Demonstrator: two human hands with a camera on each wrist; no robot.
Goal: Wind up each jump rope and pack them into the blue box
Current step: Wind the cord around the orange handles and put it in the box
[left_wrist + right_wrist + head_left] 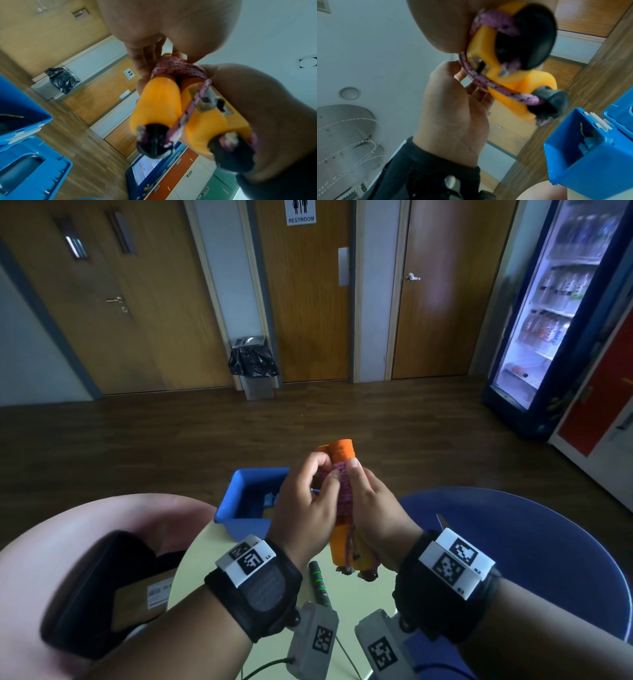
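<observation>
Both my hands, left and right, pinch the pink-wound jump rope at frame centre. If either thumb slips, I expect the coils to spring loose before reaching the blue box beyond, centre-left.

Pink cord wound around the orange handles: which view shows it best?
Left wrist: the pink cord visibly coils around both orange handles. In head view both hands largely cover it; right wrist shows only blurred strands near the handle ends.
</observation>
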